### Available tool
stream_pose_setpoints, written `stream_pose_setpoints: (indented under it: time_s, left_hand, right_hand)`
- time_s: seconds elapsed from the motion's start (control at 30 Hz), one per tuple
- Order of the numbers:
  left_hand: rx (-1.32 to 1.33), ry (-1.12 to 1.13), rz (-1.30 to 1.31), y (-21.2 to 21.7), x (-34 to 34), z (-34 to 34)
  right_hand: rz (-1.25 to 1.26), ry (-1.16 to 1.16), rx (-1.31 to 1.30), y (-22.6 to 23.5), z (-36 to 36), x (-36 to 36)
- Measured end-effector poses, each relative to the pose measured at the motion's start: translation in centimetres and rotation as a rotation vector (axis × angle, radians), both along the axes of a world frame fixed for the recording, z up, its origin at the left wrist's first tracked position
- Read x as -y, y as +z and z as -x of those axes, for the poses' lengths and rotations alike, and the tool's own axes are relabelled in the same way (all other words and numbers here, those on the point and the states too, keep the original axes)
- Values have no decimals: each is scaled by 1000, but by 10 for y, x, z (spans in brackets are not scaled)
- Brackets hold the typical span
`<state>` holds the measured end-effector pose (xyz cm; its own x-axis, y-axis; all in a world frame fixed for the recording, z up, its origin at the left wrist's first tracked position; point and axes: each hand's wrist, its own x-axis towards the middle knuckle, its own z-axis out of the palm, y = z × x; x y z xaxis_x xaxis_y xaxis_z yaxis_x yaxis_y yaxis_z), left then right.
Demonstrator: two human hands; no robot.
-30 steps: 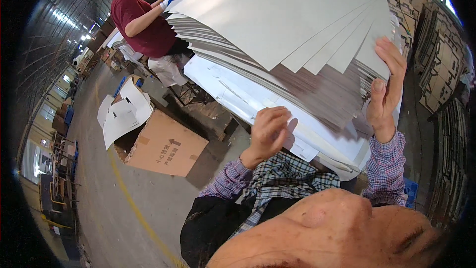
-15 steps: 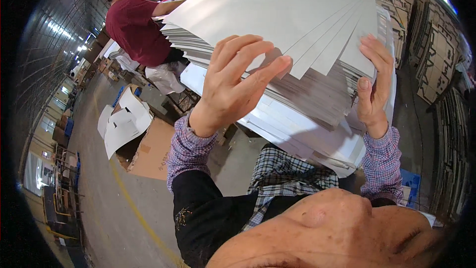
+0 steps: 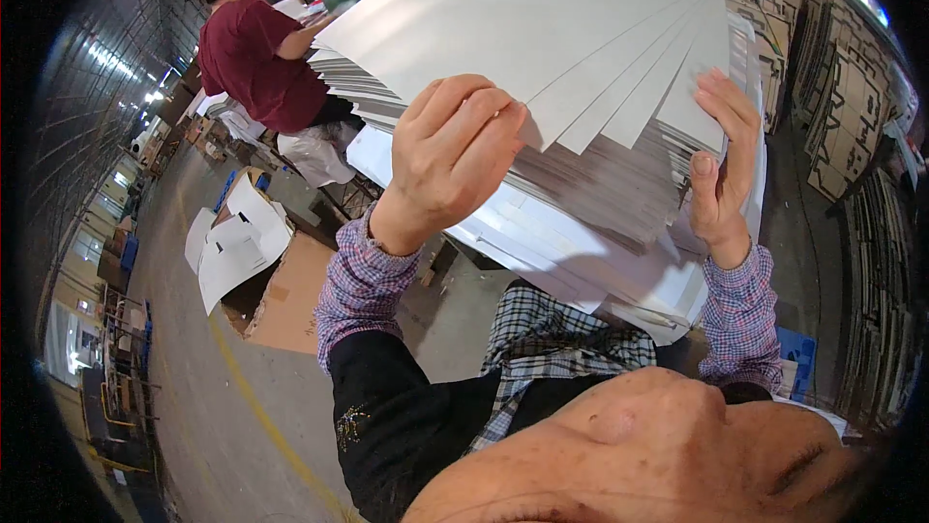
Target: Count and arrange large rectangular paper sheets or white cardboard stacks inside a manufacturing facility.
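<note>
In front of me is a tall stack of large white paperboard sheets (image 3: pixel 523 20). Its top few sheets are fanned, so their near corners (image 3: pixel 619 126) step out one beside another. My left hand (image 3: pixel 450 160) is closed at the stack's near-left edge, thumb and fingers pinched on the border of the top sheet; the exact grip is partly hidden by the fingers. At the right edge, my right hand (image 3: pixel 724 160) stands upright with fingers stretched along the sheets and the thumb apart, holding nothing. Beneath the fan, the grey layered sheet edges (image 3: pixel 600 189) show.
White sheets (image 3: pixel 561 242) lie under the stack. A cardboard box (image 3: pixel 290 296) with bent white board (image 3: pixel 242 242) stands on the floor at left. Another person (image 3: pixel 256 59) in a dark red shirt works at far left. Cut-out boards (image 3: pixel 847 126) lean at right.
My left fingers have closed from a spread pose onto the sheet edge. One more fanned corner shows beside them. The right hand stays by the right edge; the other person's arm has shifted.
</note>
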<state>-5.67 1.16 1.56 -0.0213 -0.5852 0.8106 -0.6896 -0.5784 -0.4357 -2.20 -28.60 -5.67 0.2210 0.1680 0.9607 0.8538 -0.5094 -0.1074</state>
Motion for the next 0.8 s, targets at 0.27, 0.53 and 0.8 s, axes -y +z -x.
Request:
stream_pose_setpoints:
  time_s: [0.27,0.53,0.8]
  left_hand:
    - [54,-50,-105,6,21,-3]
    - [8,164,-86,9,26,18]
    - [-104,274,-172,12,39,27]
  right_hand:
    - [4,16,19,1,0,0]
    - [1,35,20,2,0,-2]
    - [2,49,21,-1,-3,-1]
